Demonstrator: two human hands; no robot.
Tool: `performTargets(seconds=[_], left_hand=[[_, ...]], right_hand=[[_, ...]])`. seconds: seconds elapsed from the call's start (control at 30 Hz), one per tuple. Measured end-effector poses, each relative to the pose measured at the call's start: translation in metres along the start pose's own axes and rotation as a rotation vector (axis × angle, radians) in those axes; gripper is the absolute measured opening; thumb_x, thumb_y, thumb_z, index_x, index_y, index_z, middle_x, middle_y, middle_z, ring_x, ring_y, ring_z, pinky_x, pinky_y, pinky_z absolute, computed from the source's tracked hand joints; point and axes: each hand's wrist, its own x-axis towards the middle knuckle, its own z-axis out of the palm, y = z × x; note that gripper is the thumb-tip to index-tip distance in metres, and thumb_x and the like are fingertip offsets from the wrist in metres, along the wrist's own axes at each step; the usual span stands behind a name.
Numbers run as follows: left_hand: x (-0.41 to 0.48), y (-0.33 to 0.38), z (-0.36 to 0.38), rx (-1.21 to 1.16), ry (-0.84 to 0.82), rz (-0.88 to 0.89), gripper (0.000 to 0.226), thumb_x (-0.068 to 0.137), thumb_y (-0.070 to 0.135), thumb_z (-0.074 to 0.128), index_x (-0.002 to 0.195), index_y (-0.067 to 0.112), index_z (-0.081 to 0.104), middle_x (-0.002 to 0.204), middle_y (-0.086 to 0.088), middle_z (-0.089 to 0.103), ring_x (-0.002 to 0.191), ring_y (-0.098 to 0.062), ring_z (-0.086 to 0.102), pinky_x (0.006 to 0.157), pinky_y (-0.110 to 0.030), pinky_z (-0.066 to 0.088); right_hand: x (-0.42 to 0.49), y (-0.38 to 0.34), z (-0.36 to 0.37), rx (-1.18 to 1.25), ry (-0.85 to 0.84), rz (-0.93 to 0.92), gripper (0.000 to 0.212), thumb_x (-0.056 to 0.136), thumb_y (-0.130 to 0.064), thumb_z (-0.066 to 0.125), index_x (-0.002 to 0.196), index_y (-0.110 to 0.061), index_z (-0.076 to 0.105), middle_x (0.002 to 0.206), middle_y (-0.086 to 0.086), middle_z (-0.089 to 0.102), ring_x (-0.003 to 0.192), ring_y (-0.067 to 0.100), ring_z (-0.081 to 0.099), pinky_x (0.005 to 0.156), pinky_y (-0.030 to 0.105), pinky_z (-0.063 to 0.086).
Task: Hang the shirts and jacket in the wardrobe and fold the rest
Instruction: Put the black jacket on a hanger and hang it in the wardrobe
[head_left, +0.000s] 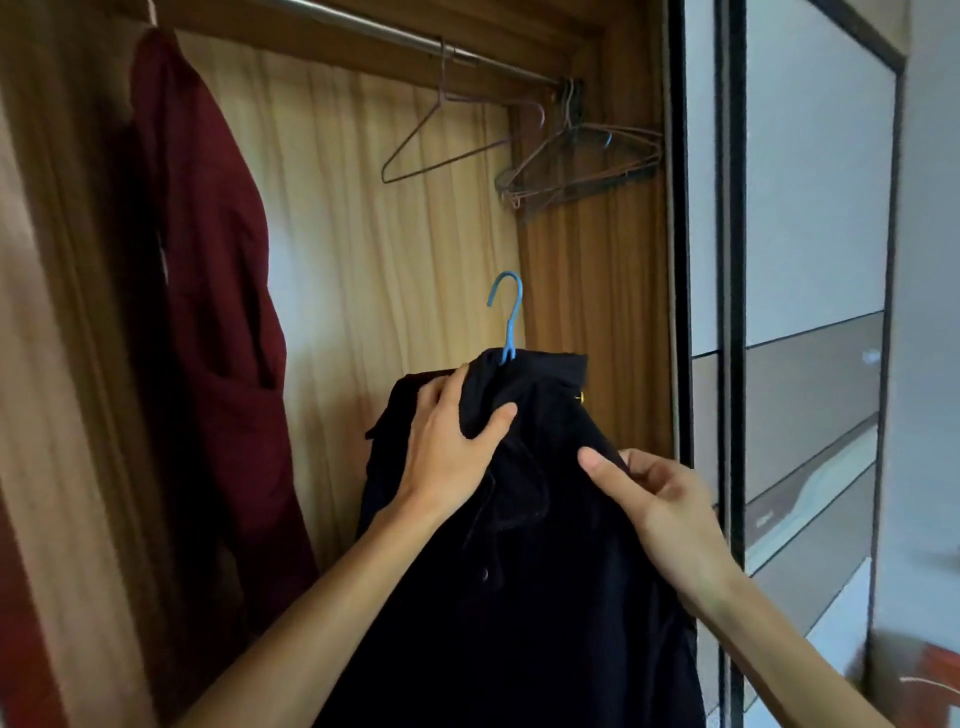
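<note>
A dark navy jacket (524, 561) hangs on a blue hanger (508, 317) whose hook sticks up above the collar, well below the wardrobe rail (363, 23). My left hand (452, 441) grips the jacket's collar and left shoulder just under the hook. My right hand (654, 499) pinches the fabric at the jacket's right shoulder. A dark red shirt (208, 291) hangs from the rail at the left, inside the wardrobe.
Empty wire hangers hang from the rail: one (447, 135) near the middle and a bunch (582, 161) at the right end. The sliding wardrobe door (779, 260) with dark frames stands to the right. Wood panels form the wardrobe's back.
</note>
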Motion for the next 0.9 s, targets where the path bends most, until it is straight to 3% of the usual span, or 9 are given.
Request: performTargets(seconds=[0.1,0.2,0.3,0.4,0.5,0.57,0.7,0.77,0.9], left_hand=[[0.010,-0.015,-0.005,0.022,0.018,-0.019,0.063,0.095,0.058,0.050,0.152,0.042,0.028,0.144,0.007,0.048,0.135,-0.008,0.042,0.106,-0.026,0.036],[0.031,-0.018,-0.013,0.036,0.068,-0.070,0.067,0.097,0.058,0.043,0.156,0.037,0.019,0.149,-0.001,0.044,0.139,-0.019,0.040,0.113,-0.041,0.037],[0.055,-0.014,-0.023,0.097,0.118,-0.105,0.069,0.099,0.056,0.039,0.158,0.031,0.013,0.157,-0.006,0.032,0.145,-0.025,0.031,0.116,-0.044,0.032],[0.080,-0.012,-0.032,0.160,0.146,-0.130,0.071,0.100,0.059,0.035,0.159,0.030,0.007,0.162,-0.007,0.021,0.148,-0.029,0.021,0.116,-0.046,0.027],[0.108,-0.010,-0.040,0.197,0.130,-0.168,0.073,0.099,0.061,0.033,0.159,0.031,0.003,0.166,-0.006,0.011,0.151,-0.031,0.015,0.118,-0.048,0.022],[0.131,-0.007,-0.046,0.184,0.116,-0.189,0.075,0.099,0.060,0.035,0.159,0.031,0.002,0.167,-0.006,0.008,0.151,-0.030,0.015,0.119,-0.046,0.019],[0.182,0.006,-0.064,0.177,0.189,-0.171,0.075,0.100,0.056,0.038,0.159,0.026,0.003,0.167,-0.007,0.006,0.151,-0.029,0.017,0.120,-0.043,0.018],[0.205,0.012,-0.072,0.214,0.242,-0.167,0.078,0.100,0.057,0.037,0.159,0.024,0.000,0.167,-0.007,-0.003,0.152,-0.032,0.015,0.120,-0.044,0.018],[0.253,0.018,-0.097,0.243,0.335,-0.146,0.077,0.100,0.057,0.036,0.159,0.024,-0.001,0.167,-0.007,-0.007,0.151,-0.035,0.015,0.120,-0.043,0.018]], right_hand=[[0.019,-0.013,0.023,0.053,-0.026,-0.014,0.021,0.084,-0.025,0.076,0.077,-0.006,0.070,0.075,0.009,0.075,0.063,0.018,0.071,0.053,0.020,0.052],[0.045,-0.024,0.045,0.050,-0.072,-0.050,0.028,0.082,-0.031,0.077,0.071,-0.006,0.068,0.073,0.011,0.072,0.063,0.019,0.068,0.056,0.025,0.053],[0.072,-0.031,0.061,0.039,-0.086,-0.069,0.036,0.080,-0.035,0.079,0.075,-0.001,0.069,0.079,0.018,0.073,0.069,0.024,0.069,0.065,0.032,0.055],[0.101,-0.039,0.073,0.049,-0.100,-0.097,0.029,0.083,-0.032,0.077,0.072,-0.006,0.070,0.076,0.014,0.074,0.068,0.023,0.071,0.061,0.029,0.056],[0.136,-0.053,0.086,0.039,-0.066,-0.132,0.053,0.083,-0.039,0.076,0.097,0.011,0.067,0.094,0.025,0.073,0.085,0.036,0.073,0.078,0.045,0.059],[0.157,-0.066,0.096,0.039,-0.052,-0.153,0.058,0.084,-0.040,0.073,0.105,0.013,0.065,0.100,0.024,0.072,0.092,0.034,0.072,0.083,0.044,0.058],[0.203,-0.094,0.120,0.042,-0.038,-0.208,0.033,0.085,-0.041,0.070,0.075,-0.010,0.067,0.073,0.003,0.075,0.070,0.016,0.073,0.070,0.032,0.057],[0.225,-0.111,0.134,0.049,-0.055,-0.251,0.033,0.086,-0.041,0.067,0.068,-0.015,0.057,0.070,0.000,0.070,0.071,0.019,0.070,0.073,0.034,0.056],[0.269,-0.147,0.163,0.067,-0.086,-0.339,0.037,0.091,-0.043,0.061,0.066,-0.021,0.042,0.071,-0.008,0.053,0.067,0.007,0.054,0.064,0.024,0.043]])
